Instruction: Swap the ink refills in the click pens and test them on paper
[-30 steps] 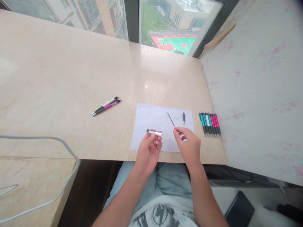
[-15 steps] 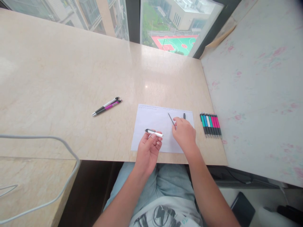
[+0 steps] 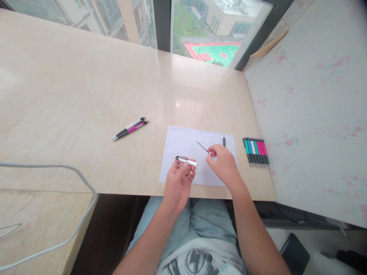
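The left grip (image 3: 180, 179) pinches a white pen barrel (image 3: 187, 161) lying across its fingers; the right grip (image 3: 225, 166) pinches a black refill (image 3: 202, 147), jutting out leftward over the paper (image 3: 183, 143).

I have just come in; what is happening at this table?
A person's left hand holds a white pen barrel with a black clip. The right hand pinches a thin dark refill over the white paper sheet. Refill and barrel are apart. A short black grip piece lies on the sheet, partly hidden behind the right hand.
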Motion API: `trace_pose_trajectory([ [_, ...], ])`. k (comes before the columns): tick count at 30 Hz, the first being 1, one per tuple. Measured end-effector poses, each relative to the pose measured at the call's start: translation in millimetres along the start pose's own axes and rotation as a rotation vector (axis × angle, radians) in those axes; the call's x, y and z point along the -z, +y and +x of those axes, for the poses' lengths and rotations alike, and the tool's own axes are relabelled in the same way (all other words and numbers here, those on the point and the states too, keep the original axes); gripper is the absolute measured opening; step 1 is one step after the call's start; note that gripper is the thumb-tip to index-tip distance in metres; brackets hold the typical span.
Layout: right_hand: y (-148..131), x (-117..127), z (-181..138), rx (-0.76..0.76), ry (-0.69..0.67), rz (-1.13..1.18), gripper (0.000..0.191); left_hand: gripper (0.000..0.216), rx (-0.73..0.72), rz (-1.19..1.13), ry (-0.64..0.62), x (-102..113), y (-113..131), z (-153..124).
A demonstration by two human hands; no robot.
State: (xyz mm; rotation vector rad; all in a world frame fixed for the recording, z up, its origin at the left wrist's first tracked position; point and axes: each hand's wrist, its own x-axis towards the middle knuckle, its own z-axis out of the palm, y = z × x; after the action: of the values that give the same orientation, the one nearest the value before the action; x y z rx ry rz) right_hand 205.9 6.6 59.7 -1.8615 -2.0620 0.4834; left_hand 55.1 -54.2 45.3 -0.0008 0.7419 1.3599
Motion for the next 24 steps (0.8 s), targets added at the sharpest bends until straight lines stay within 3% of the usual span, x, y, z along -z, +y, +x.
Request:
trace_pose_trajectory([
  [6,1,31,-42,-0.012,0.098,0.395,0.012,0.017,-0.027,-0.011,0.036,1,6,2],
  [11,-2,52,-61,0.032,0.140,0.352,0.009,0.016,-0.045,-0.011,0.040,1,6,3],
  [18,-9,54,-63,0.114,0.116,0.325,0.009,0.016,-0.063,0.014,0.044,-1,6,1],
  [24,-10,58,-64,0.098,0.150,0.303,0.009,0.014,-0.068,0.007,0.053,0,7,2],
])
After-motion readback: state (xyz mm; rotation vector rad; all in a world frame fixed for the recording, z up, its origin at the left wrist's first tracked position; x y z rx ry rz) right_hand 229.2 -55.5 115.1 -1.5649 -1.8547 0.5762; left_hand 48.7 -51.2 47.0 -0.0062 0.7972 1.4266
